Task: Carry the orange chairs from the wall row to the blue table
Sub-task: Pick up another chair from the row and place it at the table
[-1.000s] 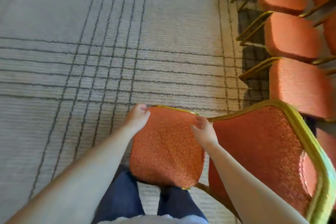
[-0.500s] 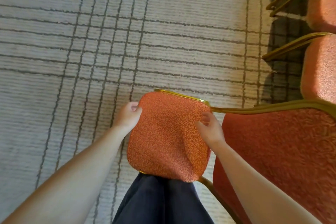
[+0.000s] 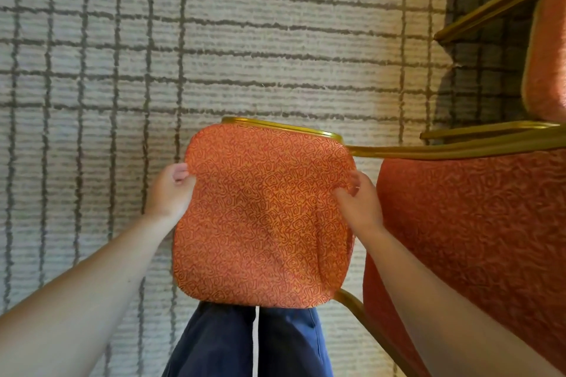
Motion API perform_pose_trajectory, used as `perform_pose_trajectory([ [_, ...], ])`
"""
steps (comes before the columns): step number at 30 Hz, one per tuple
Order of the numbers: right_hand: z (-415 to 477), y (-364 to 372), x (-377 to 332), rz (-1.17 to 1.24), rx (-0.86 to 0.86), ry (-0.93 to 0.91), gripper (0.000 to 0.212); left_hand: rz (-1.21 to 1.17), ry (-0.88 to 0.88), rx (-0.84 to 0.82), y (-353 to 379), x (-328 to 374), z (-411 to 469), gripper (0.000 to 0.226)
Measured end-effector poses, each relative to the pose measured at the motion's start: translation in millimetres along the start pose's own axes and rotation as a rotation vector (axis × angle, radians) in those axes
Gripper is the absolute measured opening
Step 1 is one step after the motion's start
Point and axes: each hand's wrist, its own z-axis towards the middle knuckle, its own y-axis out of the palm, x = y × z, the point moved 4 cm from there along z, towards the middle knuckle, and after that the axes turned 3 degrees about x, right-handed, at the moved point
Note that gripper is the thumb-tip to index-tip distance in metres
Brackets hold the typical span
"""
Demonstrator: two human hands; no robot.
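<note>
Place: banquet or function hall.
Seating: padded orange chairs (image 3: pixel 263 217) with gold metal frames, banquet style.
Floor: pale carpet (image 3: pixel 275 55) with dark grid lines.

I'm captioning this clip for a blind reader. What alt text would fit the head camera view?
Two bare hands grip an orange chair by its seat cushion, the left hand on its left edge and the right hand on its right edge, over a pale grid-lined carpet. A second orange chair shows at upper right.
</note>
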Motion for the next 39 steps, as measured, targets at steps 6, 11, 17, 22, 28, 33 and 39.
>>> perform_pose_trajectory([
  [6,27,17,27,0.022,0.068,-0.001,0.062,0.02,0.151,0.096,11,-26,36,0.051],
  [11,44,30,46,0.092,0.11,0.021,0.083,0.023,0.161,0.104,19,-29,33,0.047],
  [17,60,42,69,0.15,0.125,0.038,0.086,-0.024,0.133,0.125,29,-40,40,0.055],
  [22,61,48,89,0.167,0.167,0.089,0.081,-0.061,0.094,0.155,34,-47,44,0.053],
  [28,64,51,100,0.272,0.204,0.196,0.057,-0.066,0.058,0.236,36,-53,42,0.052],
  [33,66,54,108,0.273,0.106,0.268,0.075,-0.152,-0.03,0.165,38,-58,45,0.054],
  [39,67,54,109,0.289,0.067,0.304,0.053,-0.174,-0.138,0.153,41,-56,41,0.06],
])
